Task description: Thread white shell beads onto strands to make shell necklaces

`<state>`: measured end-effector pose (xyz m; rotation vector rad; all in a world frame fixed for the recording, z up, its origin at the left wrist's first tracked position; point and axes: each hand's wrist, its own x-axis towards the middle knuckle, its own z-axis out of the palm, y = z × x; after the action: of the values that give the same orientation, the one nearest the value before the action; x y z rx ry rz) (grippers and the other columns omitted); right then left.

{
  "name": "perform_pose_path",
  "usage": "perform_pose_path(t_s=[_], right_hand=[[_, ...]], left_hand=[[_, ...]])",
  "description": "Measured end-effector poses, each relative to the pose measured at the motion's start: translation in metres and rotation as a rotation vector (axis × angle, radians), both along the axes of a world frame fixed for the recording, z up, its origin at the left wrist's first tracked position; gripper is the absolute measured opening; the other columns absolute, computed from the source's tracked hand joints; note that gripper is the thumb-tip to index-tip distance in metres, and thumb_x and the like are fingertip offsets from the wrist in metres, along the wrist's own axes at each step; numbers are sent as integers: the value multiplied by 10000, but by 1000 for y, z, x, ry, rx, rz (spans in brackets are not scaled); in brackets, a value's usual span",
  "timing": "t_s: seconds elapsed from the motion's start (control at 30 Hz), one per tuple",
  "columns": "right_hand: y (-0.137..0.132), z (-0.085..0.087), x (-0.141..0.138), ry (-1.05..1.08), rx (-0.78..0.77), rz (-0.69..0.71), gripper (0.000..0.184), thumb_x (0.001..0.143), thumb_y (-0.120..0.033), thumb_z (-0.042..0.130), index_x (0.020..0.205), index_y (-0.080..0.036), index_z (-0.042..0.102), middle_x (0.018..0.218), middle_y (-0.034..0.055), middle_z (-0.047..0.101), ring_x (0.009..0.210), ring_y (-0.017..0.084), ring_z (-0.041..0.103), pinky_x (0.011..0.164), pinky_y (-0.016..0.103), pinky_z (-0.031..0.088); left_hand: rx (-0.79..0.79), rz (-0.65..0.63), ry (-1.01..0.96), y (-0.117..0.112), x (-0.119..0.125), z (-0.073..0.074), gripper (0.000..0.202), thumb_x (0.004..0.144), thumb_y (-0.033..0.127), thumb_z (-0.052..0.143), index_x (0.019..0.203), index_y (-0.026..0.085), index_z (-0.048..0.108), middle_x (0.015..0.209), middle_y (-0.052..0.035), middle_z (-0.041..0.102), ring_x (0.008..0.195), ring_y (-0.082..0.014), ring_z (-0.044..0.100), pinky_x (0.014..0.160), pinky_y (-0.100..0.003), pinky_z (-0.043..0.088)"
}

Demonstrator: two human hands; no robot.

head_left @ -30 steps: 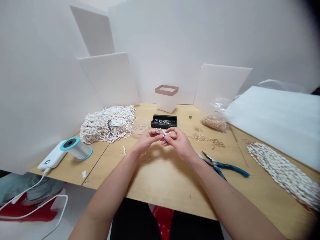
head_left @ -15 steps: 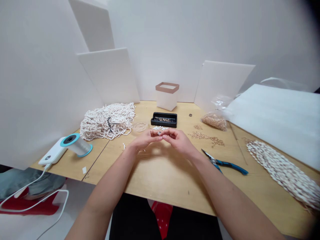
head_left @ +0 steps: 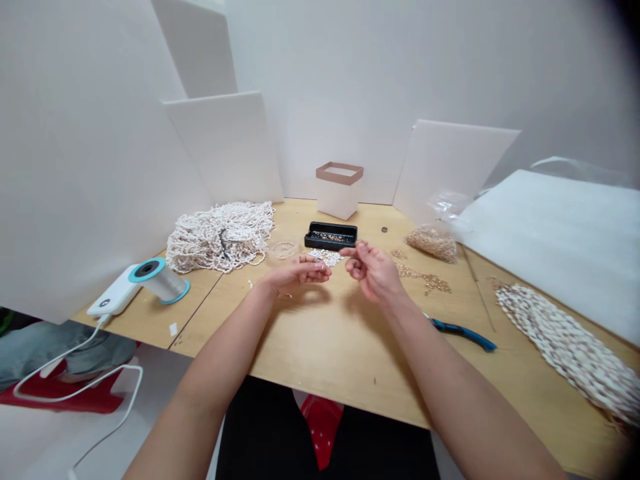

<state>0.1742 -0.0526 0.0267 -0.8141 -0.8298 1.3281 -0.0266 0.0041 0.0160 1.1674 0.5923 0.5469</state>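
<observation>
My left hand [head_left: 303, 272] is closed in a pinch over the middle of the table, around something tiny and pale that I cannot make out. To its right, my right hand [head_left: 373, 268] is held apart from it, fingers curled and thumb drawn in; whatever may be in its fingertips is too small to name. Loose white beads [head_left: 327, 259] lie between and just beyond the hands. Behind them is a black tray [head_left: 320, 245] with small gold and dark beads in it. A clear round dish [head_left: 284, 251] stands beyond my left hand.
At left are bundled white bead strands [head_left: 220, 237], a wire spool [head_left: 160, 280] and a white power bank [head_left: 113, 293]. At right lie gold beads [head_left: 430, 283], a bead bag [head_left: 433, 243], blue-handled pliers [head_left: 465, 333] and more strands [head_left: 560, 347]. A box [head_left: 337, 200] stands behind.
My hands were together at the fingertips and are now apart. My right hand has moved right and slightly up, and now covers the tips of the pliers with its arm.
</observation>
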Motion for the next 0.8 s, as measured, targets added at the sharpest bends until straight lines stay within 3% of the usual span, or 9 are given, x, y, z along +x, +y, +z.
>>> perform_pose_path(t_s=[0.13, 0.23, 0.37, 0.63, 0.8], right_hand=[[9, 3, 23, 134, 40, -209, 346, 709, -349, 761, 788, -235, 444, 543, -91, 447, 459, 75, 455, 429, 182, 325], [13, 4, 42, 158, 41, -402, 294, 732, -253, 702, 769, -237, 410, 514, -107, 362, 415, 61, 368, 386, 164, 248], [18, 0, 59, 202, -27, -539, 281, 713, -180, 652, 727, -231, 375, 501, -113, 310, 388, 53, 272, 351, 169, 182], [23, -11, 63, 228, -83, -596, 178, 757, -112, 571, 800, -218, 434, 516, -122, 292, 383, 48, 247, 353, 168, 183], [25, -11, 60, 190, -51, -527, 203, 750, -134, 624, 801, -209, 442, 528, -116, 375, 410, 47, 363, 382, 149, 271]], left_hand=[[-126, 61, 15, 8, -12, 2, 240, 710, 304, 786, 795, 97, 699, 864, -114, 719, 760, -157, 688, 834, -314, 520], [-101, 77, 30, 14, -24, 5, 222, 707, 283, 779, 768, 94, 680, 783, -100, 707, 713, -157, 684, 785, -303, 535], [-15, 68, 75, 19, -42, 9, 216, 696, 266, 776, 745, 91, 659, 728, -96, 690, 686, -159, 677, 675, -255, 525], [79, 57, 201, 29, -65, 9, 316, 709, 366, 765, 763, 90, 621, 716, -36, 641, 508, -67, 568, 505, -186, 443], [245, 28, 398, 29, -71, 10, 330, 737, 419, 719, 756, 100, 635, 695, -27, 631, 473, -43, 486, 494, -187, 405]])
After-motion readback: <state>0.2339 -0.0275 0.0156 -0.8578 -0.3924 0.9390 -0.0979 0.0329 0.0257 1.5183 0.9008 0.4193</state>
